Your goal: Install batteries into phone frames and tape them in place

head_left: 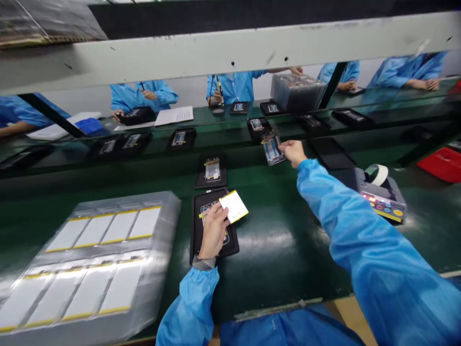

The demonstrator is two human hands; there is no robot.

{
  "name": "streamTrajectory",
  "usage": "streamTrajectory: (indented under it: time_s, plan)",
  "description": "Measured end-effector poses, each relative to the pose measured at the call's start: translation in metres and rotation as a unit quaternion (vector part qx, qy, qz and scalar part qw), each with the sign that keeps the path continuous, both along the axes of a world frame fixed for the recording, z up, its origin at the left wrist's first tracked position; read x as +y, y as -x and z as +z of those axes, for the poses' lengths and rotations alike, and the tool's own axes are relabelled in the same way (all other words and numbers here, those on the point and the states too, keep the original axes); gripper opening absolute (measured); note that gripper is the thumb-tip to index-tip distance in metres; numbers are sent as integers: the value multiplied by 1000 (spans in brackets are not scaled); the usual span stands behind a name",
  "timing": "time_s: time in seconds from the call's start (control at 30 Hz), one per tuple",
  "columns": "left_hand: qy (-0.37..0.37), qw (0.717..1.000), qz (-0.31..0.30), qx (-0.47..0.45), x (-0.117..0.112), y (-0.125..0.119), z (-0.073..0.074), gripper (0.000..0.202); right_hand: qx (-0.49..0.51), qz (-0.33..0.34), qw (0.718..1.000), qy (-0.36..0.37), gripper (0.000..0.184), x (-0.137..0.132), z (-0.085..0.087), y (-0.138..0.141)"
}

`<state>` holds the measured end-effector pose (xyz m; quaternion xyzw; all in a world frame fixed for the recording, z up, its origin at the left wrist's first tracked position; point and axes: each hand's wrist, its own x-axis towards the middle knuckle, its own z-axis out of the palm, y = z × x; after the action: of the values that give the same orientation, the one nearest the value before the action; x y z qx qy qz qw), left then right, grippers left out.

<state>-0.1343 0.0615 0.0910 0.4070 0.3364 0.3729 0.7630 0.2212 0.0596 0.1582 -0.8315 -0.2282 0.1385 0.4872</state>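
My left hand (213,229) is closed on a flat white battery with yellow edges (234,206). It hovers over a black tray (230,244), and a phone frame (226,236) in that tray is partly hidden by the hand. Stretched out to the far side of the bench, my right hand (294,152) pinches the edge of a phone housing with blue strips (272,150). This housing is tilted, close to a black tray with a phone part (257,126). Another phone frame (212,169) lies in a tray beyond my left hand.
A clear plastic tray (166,226) with several white batteries stands at the left. To the right is a grey tape dispenser (391,194), near an unfilled black tray (331,153) and a red bin (441,164). Co-workers in blue sleeves (234,86) sit across, beneath a pale beam (201,55).
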Motion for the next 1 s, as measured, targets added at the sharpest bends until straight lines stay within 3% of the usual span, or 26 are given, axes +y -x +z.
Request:
streamTrajectory:
  time_s: [0.13,0.27,0.43,0.57,1.0]
  plan:
    - [-40,999,7,13,11,-4,15,53,170,127,974,-74,10,-17,-48,99]
    - [-57,998,-3,32,18,-10,21,52,278,189,936,-105,28,-58,-77,147]
    - [-38,997,-21,71,9,-17,2,50,397,181,885,-162,44,-91,-89,162]
    - [-41,994,-41,91,0,-19,-11,49,418,178,874,-174,49,-104,-94,168]
    - [-95,982,-69,145,-15,-22,-8,54,427,215,853,-207,51,-111,-107,173]
